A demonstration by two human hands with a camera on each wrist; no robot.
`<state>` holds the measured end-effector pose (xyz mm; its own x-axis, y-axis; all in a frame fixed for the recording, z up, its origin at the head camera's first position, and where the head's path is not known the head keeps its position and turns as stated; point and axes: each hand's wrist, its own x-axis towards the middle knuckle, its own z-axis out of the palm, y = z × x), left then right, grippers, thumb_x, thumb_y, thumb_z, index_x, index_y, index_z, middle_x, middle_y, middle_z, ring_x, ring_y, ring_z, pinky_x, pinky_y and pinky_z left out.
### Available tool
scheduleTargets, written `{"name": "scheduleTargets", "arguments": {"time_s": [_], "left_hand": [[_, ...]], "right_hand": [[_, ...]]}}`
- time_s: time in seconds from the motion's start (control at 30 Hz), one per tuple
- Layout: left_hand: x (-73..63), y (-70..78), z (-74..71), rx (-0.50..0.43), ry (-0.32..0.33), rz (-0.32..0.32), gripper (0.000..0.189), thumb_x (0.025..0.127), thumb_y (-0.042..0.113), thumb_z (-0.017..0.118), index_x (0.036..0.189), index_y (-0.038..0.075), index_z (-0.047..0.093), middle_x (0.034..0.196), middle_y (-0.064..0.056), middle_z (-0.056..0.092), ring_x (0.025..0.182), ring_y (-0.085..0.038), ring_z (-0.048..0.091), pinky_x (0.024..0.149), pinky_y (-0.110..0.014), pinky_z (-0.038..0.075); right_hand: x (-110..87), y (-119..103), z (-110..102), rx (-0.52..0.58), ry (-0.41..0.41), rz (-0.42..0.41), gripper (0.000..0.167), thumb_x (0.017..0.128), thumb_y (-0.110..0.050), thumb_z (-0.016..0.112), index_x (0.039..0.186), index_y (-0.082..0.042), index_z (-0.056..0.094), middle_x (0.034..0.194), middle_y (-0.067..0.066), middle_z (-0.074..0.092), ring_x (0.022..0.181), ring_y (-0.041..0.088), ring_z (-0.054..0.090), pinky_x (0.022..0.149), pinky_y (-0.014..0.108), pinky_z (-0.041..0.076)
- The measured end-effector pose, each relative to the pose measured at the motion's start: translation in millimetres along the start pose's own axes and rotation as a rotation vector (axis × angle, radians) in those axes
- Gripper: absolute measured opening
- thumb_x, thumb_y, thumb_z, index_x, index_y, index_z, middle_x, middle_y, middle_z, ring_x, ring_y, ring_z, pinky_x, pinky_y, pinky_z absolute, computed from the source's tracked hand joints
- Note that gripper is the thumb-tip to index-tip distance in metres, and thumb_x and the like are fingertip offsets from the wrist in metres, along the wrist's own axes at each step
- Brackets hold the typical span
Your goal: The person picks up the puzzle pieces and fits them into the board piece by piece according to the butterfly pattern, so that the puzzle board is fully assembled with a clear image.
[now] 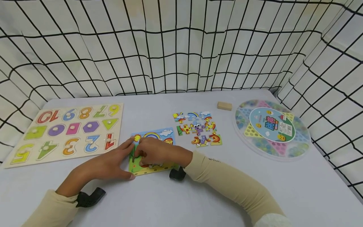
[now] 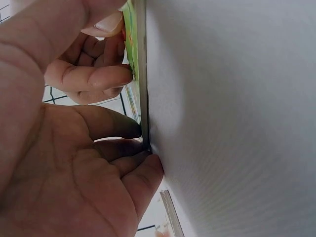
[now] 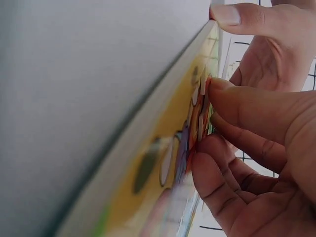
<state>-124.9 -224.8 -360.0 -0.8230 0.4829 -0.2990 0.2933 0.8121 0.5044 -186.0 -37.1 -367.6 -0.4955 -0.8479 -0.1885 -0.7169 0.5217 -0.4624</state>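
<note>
A colourful jigsaw board [image 1: 167,133] with a sun, rainbow and grass lies flat on the table. My left hand [image 1: 112,162] steadies it along its left edge, fingers near the upper corner and thumb at the lower one. In the left wrist view, the left fingertips [image 2: 148,165] touch the table beside the board's edge. Over the board's left half, my right hand [image 1: 158,153] has its fingers curled down. In the right wrist view, its thumb and fingers pinch an orange-red puzzle piece [image 3: 201,106] at the board's surface, mostly hidden by the fingers.
Several loose puzzle pieces [image 1: 198,127] lie right of the board. Beyond them are a small wooden block [image 1: 224,106] and a round clear box [image 1: 272,129]. A wooden number-and-shape board [image 1: 62,132] lies at left. Black netting [image 1: 175,56] rises behind the table.
</note>
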Motion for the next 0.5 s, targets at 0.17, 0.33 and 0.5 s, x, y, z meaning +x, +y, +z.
{"name": "scheduleTargets", "arguments": {"time_s": [0.17,0.33,0.5], "left_hand": [[-1.0,-1.1,0.6,-0.009,-0.008,-0.002,0.109,0.076,0.046,0.08,0.152,-0.004,0.02,0.162,-0.015,0.003,0.144,-0.038,0.018,0.107,-0.055,0.031],[-0.6,-1.7,1.5,-0.002,-0.006,-0.02,0.108,0.075,0.043,0.081,0.152,-0.004,0.021,0.162,-0.015,0.004,0.144,-0.037,0.018,0.108,-0.055,0.031],[0.7,-1.0,1.3,0.01,0.008,-0.013,0.109,0.074,0.044,0.082,0.151,-0.005,0.023,0.162,-0.016,0.006,0.143,-0.039,0.02,0.107,-0.056,0.032]], "right_hand": [[-0.6,-2,2,0.018,0.01,-0.024,0.025,0.088,-0.015,0.074,0.113,-0.013,0.074,0.092,-0.012,0.059,0.088,0.0,0.049,0.073,0.01,0.039],[-7.8,5,-2,0.171,0.037,-0.026,0.026,0.092,-0.011,0.069,0.117,-0.008,0.07,0.102,-0.007,0.065,0.087,-0.001,0.056,0.074,0.011,0.044],[-14.3,14,-6,0.242,0.074,-0.012,0.034,0.094,-0.011,0.065,0.127,-0.006,0.064,0.114,-0.002,0.064,0.091,0.0,0.058,0.077,0.012,0.046]]}}
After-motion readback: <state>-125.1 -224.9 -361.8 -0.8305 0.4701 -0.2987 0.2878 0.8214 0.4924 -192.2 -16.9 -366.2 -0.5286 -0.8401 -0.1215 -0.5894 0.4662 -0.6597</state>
